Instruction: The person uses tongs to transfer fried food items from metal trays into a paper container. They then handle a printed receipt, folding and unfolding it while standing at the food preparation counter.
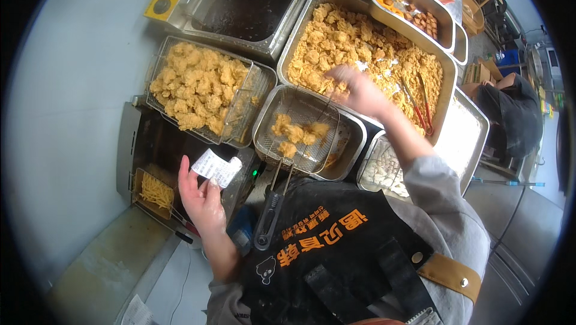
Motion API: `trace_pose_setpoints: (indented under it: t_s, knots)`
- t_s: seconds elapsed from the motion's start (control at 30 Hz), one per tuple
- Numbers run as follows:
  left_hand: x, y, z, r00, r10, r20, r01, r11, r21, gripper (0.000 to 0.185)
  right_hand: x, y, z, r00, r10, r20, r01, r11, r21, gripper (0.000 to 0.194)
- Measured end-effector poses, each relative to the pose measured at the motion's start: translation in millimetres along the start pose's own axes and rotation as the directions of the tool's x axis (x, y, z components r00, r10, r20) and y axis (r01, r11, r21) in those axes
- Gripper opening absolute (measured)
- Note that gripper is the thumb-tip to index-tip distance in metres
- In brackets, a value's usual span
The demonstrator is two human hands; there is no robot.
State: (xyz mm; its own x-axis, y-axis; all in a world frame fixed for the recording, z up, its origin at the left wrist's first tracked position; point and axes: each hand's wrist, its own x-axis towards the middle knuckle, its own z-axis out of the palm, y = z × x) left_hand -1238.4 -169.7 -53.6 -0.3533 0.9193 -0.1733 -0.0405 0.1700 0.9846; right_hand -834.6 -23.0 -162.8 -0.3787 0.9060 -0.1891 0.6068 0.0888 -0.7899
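Note:
My left hand (204, 201) holds a printed paper slip (216, 170) with a curled end, pinched between thumb and fingers. Over the front left part of a large steel tray (450, 89) is my right hand (355, 89), blurred by motion; whether its fingers grip anything cannot be made out. Fried chicken pieces (335, 39) fill that tray, and red-handled tongs (418, 109) lie at its right. Nearer me, a wire fry basket (281, 100) with several fried pieces (294, 134) rests on a steel pan (353, 145). Its black handle (269, 224) points toward my apron.
Left of the tray sits a heaped basket of fried chicken (198, 84), below a fryer (247, 8) of dark oil. French fries (156, 192) lie in a lower-left basket. A smaller pan (438, 39) overlaps the tray's back. Another person (510, 113) is at far right.

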Motion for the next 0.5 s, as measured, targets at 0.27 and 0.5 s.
trace_pose_setpoints:
  t_s: [0.27, 0.5]
  knots:
    - [-2, -6, -1, 0.998, -0.044, -0.054, 0.046, 0.998, 0.046, 0.080, 96, 192, -80, 0.637, 0.600, -0.484, -0.759, 0.596, -0.261, 0.094]
    - [0, -3, 5, 0.996, -0.063, -0.059, 0.066, 0.997, 0.042, 0.080, 102, 199, -40, 0.555, 0.498, -0.666, -0.758, 0.634, -0.157, 0.070]
